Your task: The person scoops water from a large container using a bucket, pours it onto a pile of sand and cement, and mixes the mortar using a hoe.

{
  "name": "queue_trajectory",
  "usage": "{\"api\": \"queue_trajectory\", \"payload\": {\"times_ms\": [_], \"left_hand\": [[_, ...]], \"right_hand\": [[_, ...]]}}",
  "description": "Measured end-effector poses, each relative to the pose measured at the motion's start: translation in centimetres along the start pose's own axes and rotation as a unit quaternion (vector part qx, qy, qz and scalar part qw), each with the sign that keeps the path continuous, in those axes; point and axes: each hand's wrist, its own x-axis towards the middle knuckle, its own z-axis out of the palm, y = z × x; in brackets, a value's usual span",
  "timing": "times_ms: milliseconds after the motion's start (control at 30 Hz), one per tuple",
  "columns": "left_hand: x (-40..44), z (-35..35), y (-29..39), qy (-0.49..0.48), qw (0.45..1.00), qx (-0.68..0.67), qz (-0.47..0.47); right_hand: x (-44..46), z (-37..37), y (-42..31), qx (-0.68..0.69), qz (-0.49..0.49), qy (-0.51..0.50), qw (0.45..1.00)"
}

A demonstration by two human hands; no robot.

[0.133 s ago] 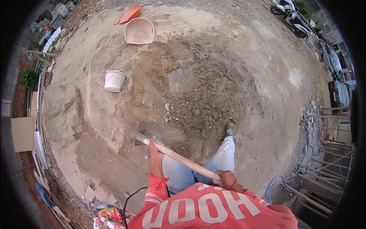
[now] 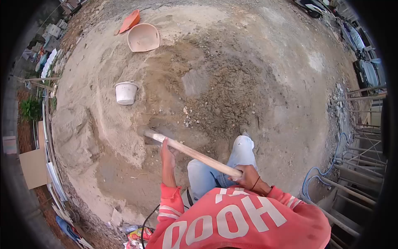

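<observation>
I see a damp, gravelly pile beyond 1 wooden handle slanting across the knees. My left hand grasps it toward the far end, forearm extended; my right hand clenches the near end, back upward.

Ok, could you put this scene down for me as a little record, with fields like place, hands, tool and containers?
place: outdoors, on bare sandy ground
left hand: gripping the wooden handle near its far end
right hand: gripping the same handle at its near end
tool head: too unclear to name
containers: white bucket, upright; pale orange basin; darker orange container behind it
ground ahead: damp, lumpy, stony mix
far right: blue hose
</observation>
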Motion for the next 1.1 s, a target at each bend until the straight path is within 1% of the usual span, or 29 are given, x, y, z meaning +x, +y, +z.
{"api": "queue_trajectory", "payload": {"times_ms": [33, 67, 133, 167, 200, 267, 333, 400, 467, 533, 600, 633, 667, 700, 733, 767, 800, 867, 900, 933, 967, 1000, 1033, 1067, 1100], "left_hand": [[-1.9, -0.5, 2.0, -0.005, 0.998, 0.064, -0.009], [-4.6, -0.5, 4.7, -0.046, 0.989, 0.143, 0.009], [-5.4, -2.4, 6.3, -0.057, 0.968, 0.237, 0.058], [-5.4, -3.4, 6.8, -0.062, 0.955, 0.279, 0.085], [-4.9, -5.2, 6.8, -0.051, 0.951, 0.294, 0.083], [-2.9, -10.5, 5.5, -0.022, 0.944, 0.318, 0.085], [-2.2, -15.3, 4.0, 0.045, 0.943, 0.328, 0.034], [-1.6, -20.2, 1.5, 0.105, 0.945, 0.309, -0.024], [-0.2, -25.3, -0.7, 0.130, 0.924, 0.355, -0.051], [-1.6, -26.5, -0.6, 0.150, 0.927, 0.328, -0.106], [-3.0, -25.8, 0.8, 0.176, 0.908, 0.362, -0.114], [-2.3, -25.9, 1.7, 0.180, 0.878, 0.435, -0.089], [-2.5, -27.3, 3.0, 0.185, 0.835, 0.514, -0.065], [-0.2, -33.2, 0.8, 0.224, 0.870, 0.429, -0.095], [-1.1, -31.3, 3.2, 0.257, 0.891, 0.357, -0.112], [-0.5, -28.9, 5.6, 0.283, 0.910, 0.276, -0.123], [0.5, -28.6, 7.7, 0.285, 0.901, 0.300, -0.127], [3.7, -28.1, 10.4, 0.269, 0.889, 0.342, -0.143], [5.4, -27.7, 11.9, 0.273, 0.898, 0.325, -0.115], [8.3, -26.9, 13.2, 0.274, 0.907, 0.306, -0.089], [10.6, -27.1, 15.6, 0.273, 0.910, 0.305, -0.068], [13.6, -25.7, 17.8, 0.266, 0.914, 0.302, -0.048], [16.4, -24.3, 19.9, 0.239, 0.928, 0.287, -0.024], [19.5, -22.6, 22.8, 0.249, 0.934, 0.251, -0.043], [22.2, -19.8, 26.1, 0.243, 0.934, 0.259, -0.048]], "right_hand": [[-0.7, -0.3, -2.9, 0.009, 0.011, 0.011, 1.000], [-1.1, -0.3, -5.1, 0.022, 0.036, 0.033, 0.999], [-0.6, -1.5, -6.9, 0.024, 0.056, 0.059, 0.996], [-0.3, -2.2, -7.3, 0.033, 0.044, 0.090, 0.994], [0.2, -3.0, -7.5, 0.040, 0.030, 0.121, 0.991], [1.4, -5.0, -7.6, 0.020, 0.074, 0.142, 0.987], [4.0, -6.6, -5.4, -0.023, 0.054, 0.215, 0.975], [8.3, -8.4, -1.6, -0.023, 0.085, 0.253, 0.964], [14.8, -9.6, 2.2, -0.133, 0.109, 0.296, 0.940], [23.5, -9.1, 8.5, -0.221, 0.193, 0.310, 0.904], [29.9, -8.3, 13.3, -0.234, 0.320, 0.301, 0.867], [31.5, -9.6, 12.9, -0.214, 0.345, 0.315, 0.858], [32.7, -10.6, 13.0, -0.168, 0.358, 0.328, 0.858], [32.8, -11.2, 12.2, -0.163, 0.389, 0.314, 0.850], [32.7, -11.1, 12.4, -0.196, 0.395, 0.322, 0.838], [32.8, -10.8, 13.0, -0.206, 0.378, 0.318, 0.845], [32.5, -9.9, 13.8, -0.214, 0.360, 0.313, 0.852], [32.5, -9.4, 16.3, -0.222, 0.326, 0.365, 0.843], [32.6, -9.1, 16.2, -0.051, 0.367, 0.429, 0.824], [32.6, -9.2, 15.9, 0.121, 0.394, 0.480, 0.774], [32.4, -8.2, 14.4, 0.216, 0.416, 0.536, 0.702], [31.8, -8.2, 12.8, 0.304, 0.427, 0.588, 0.616], [31.2, -6.6, 16.3, 0.357, 0.388, 0.635, 0.565], [31.2, -5.2, 19.7, 0.406, 0.346, 0.676, 0.509], [31.3, -3.9, 17.1, 0.364, 0.377, 0.678, 0.515]]}}
